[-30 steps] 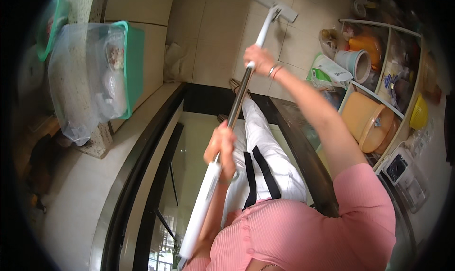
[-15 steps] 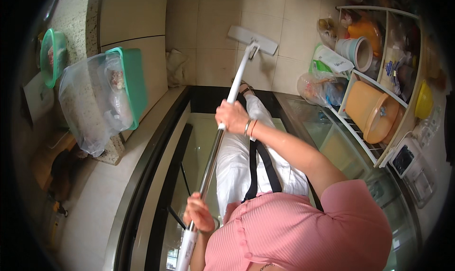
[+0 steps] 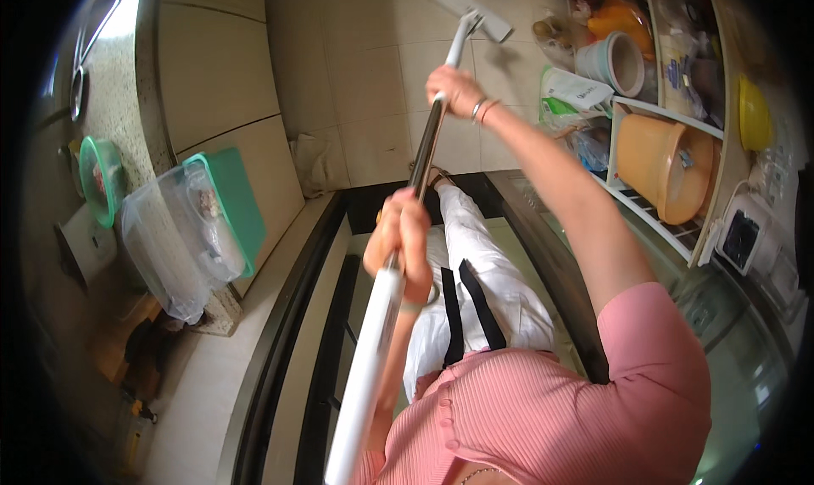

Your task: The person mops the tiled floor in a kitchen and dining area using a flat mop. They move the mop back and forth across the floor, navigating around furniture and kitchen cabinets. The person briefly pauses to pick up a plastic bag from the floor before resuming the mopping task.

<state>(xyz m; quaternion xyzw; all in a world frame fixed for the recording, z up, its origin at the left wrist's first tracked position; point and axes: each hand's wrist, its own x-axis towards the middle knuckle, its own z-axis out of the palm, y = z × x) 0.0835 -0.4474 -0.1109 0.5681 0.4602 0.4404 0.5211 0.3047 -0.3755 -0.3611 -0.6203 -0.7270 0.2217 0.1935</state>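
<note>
Both my hands grip the pole of a flat mop [image 3: 428, 150], which runs slanting from the lower edge up to the far floor. My right hand [image 3: 455, 91] is wrapped round the white upper part, arm stretched forward, bracelets on the wrist. Nearer my body, my left hand [image 3: 400, 239] closes round the metal pole just above its long white grip [image 3: 366, 375]; it looks slightly blurred. The mop's flat grey-white head [image 3: 471, 12] lies on the tiled floor, tilted down to the right.
On the left, a green bin [image 3: 242, 205] with a clear bag hangs at the counter edge near a green basin [image 3: 102, 180]. At right stands a white shelf rack [image 3: 666, 119] with pots and an orange bin [image 3: 649, 163]. A dark door track [image 3: 386, 198] crosses the floor.
My hands and the mop have moved forward, and the head has slid farther away across the tiles. My left hand has come up closer to the right, both still gripping the pole.
</note>
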